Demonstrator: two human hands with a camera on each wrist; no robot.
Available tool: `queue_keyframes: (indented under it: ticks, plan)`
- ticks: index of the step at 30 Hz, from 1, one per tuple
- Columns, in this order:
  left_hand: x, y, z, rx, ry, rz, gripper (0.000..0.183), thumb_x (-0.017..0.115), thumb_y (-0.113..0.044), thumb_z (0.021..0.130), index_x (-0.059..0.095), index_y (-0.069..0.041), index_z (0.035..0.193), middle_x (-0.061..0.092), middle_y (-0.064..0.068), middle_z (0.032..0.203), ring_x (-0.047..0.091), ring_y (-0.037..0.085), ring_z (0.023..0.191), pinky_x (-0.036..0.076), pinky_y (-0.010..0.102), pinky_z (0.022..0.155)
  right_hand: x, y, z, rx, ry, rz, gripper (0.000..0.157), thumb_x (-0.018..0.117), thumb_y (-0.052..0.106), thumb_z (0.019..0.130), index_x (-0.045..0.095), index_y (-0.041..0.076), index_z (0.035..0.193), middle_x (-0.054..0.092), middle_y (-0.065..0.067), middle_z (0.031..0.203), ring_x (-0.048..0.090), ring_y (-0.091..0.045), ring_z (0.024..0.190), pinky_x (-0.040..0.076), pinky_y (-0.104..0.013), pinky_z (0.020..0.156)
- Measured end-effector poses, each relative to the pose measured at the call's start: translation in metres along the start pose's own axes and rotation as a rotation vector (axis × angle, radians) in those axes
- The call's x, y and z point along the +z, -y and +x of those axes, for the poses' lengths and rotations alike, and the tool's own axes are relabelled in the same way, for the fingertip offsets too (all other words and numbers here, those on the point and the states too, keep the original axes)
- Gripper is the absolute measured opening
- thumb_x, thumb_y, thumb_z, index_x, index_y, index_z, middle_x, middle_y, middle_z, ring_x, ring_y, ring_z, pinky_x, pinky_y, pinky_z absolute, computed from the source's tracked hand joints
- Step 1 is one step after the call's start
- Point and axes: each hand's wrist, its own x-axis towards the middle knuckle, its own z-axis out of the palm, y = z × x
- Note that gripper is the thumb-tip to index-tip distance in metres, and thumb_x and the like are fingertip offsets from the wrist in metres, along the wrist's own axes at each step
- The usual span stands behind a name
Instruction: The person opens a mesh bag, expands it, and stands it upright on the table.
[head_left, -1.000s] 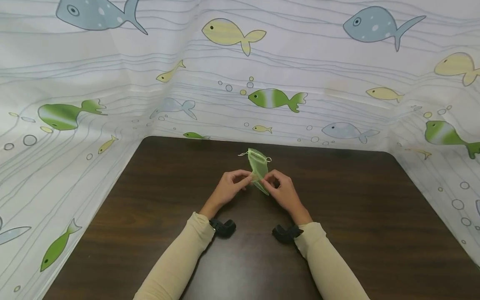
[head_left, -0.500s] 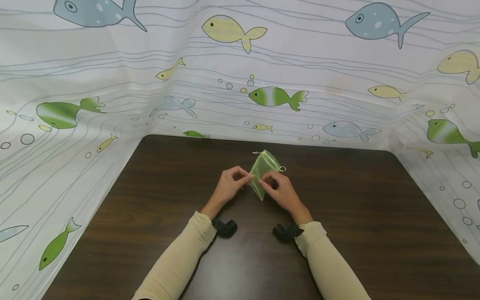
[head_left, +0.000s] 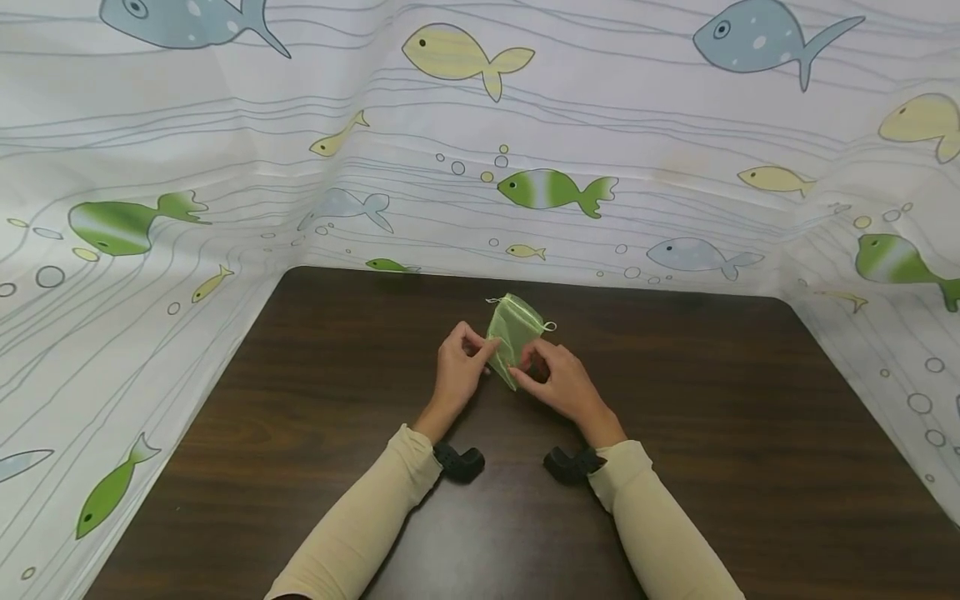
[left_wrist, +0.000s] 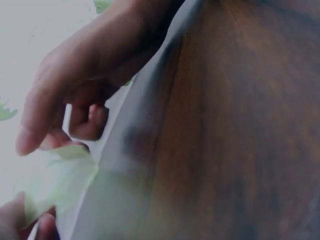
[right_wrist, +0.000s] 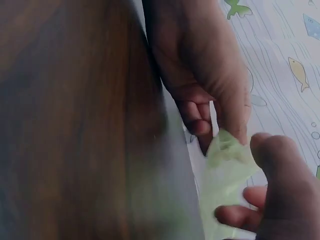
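Observation:
A small sheer green drawstring pouch [head_left: 513, 321] is held between both hands above the dark table, its corded end pointing away and a string loop sticking out on each side. My left hand [head_left: 459, 367] pinches its left edge between thumb and fingertips. At the lower tip, my right hand [head_left: 564, 382] pinches the fabric. In the right wrist view the pouch [right_wrist: 225, 175] hangs between the two hands, with the right thumb and finger on one corner. Pale and blurred, the pouch [left_wrist: 60, 175] also shows below the left fingers in the left wrist view. No contents can be made out.
A dark brown wooden table [head_left: 315, 400] lies under the hands. White fabric [head_left: 637, 125] printed with fish surrounds its back and sides. Each wrist carries a black camera mount, one on the left [head_left: 459, 463] and one on the right [head_left: 572, 465].
The pouch, narrow and twisted a second ago, has spread flatter, swung right and come back left. My left hand has turned more upright; the right hand has barely moved.

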Motion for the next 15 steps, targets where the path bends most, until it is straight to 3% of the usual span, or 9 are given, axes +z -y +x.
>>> queue_keyframes:
  ticks: [4, 8, 12, 15]
  plan:
    - [0.0044, -0.0030, -0.0004, 0.002, -0.086, -0.095, 0.026, 0.078, -0.004, 0.093, 0.052, 0.000, 0.094, 0.064, 0.009, 0.082, 0.061, 0.010, 0.060, 0.058, 0.028, 0.058, 0.0028, 0.0034, 0.0015, 0.055, 0.077, -0.035, 0.020, 0.076, 0.032, 0.095, 0.061, 0.019, 0.092, 0.053, 0.006, 0.066, 0.041, -0.004, 0.056, 0.035, -0.024, 0.056]
    - [0.0089, -0.0036, -0.0015, 0.007, -0.089, -0.121, 0.030, 0.076, -0.003, 0.094, 0.053, 0.000, 0.112, 0.057, 0.004, 0.079, 0.062, 0.017, 0.065, 0.057, 0.026, 0.059, 0.0055, 0.0064, 0.0025, 0.067, 0.056, -0.021, 0.016, 0.068, 0.019, 0.098, 0.058, 0.019, 0.085, 0.054, 0.007, 0.070, 0.041, -0.004, 0.057, 0.036, -0.024, 0.057]
    - [0.0095, -0.0035, -0.0026, 0.060, -0.086, -0.026, 0.034, 0.074, -0.006, 0.096, 0.054, -0.002, 0.123, 0.055, 0.009, 0.079, 0.060, 0.024, 0.067, 0.048, 0.022, 0.062, 0.0066, 0.0078, 0.0026, 0.052, -0.017, 0.052, 0.023, 0.065, 0.004, 0.095, 0.051, 0.015, 0.081, 0.048, 0.003, 0.070, 0.038, -0.006, 0.058, 0.033, -0.025, 0.058]
    - [0.0077, -0.0023, -0.0034, 0.091, -0.075, 0.098, 0.032, 0.071, -0.009, 0.099, 0.054, -0.004, 0.126, 0.056, 0.011, 0.079, 0.057, 0.019, 0.069, 0.041, 0.022, 0.066, 0.0080, 0.0077, 0.0031, 0.048, -0.063, 0.097, 0.026, 0.066, -0.002, 0.092, 0.048, 0.013, 0.080, 0.045, 0.001, 0.069, 0.039, -0.006, 0.060, 0.034, -0.024, 0.060]
